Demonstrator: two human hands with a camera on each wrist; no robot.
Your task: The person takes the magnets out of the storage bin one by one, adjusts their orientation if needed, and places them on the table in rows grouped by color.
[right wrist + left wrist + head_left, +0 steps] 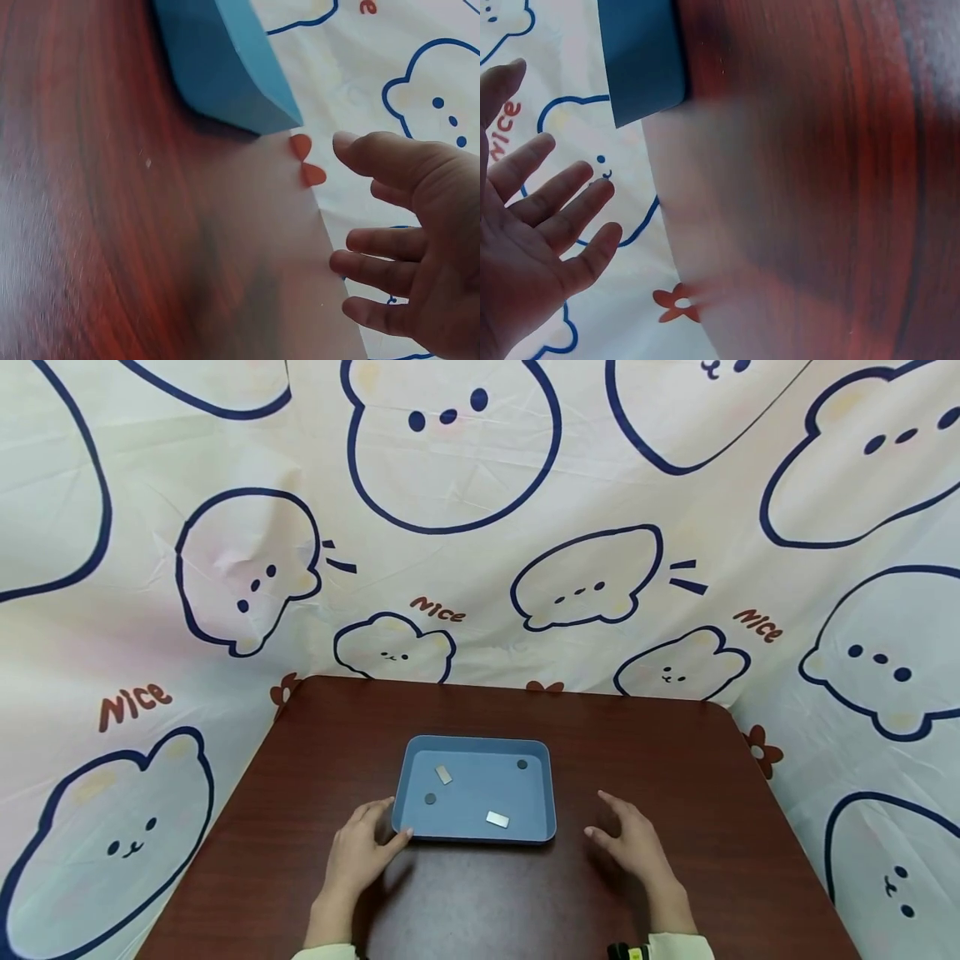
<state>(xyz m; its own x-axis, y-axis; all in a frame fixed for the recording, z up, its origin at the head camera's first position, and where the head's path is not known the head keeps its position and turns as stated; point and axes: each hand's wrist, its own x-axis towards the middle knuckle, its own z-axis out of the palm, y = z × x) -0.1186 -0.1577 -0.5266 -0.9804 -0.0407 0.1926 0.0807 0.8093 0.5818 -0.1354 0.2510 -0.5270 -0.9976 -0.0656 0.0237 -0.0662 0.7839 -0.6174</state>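
A shallow blue rectangular tray (472,837) lies on the table. Inside it are two light rectangular pieces, one at the left (444,774) and one near the front (497,819), plus two dark round discs, one at the left (430,798) and one at the back right (522,764). My left hand (358,852) is by the tray's front left corner, fingers spread and gripping nothing; whether its tips touch the rim I cannot tell. To the right of the tray, apart from it, my right hand (636,843) hovers with thumb and fingers parted, holding nothing.
The dark reddish-brown wooden table (495,910) has rounded back corners. Behind it and on both sides hangs a pale cloth (495,652) printed with blue-outlined bears and red flowers. A dark band with a yellow patch (636,952) shows at my right wrist.
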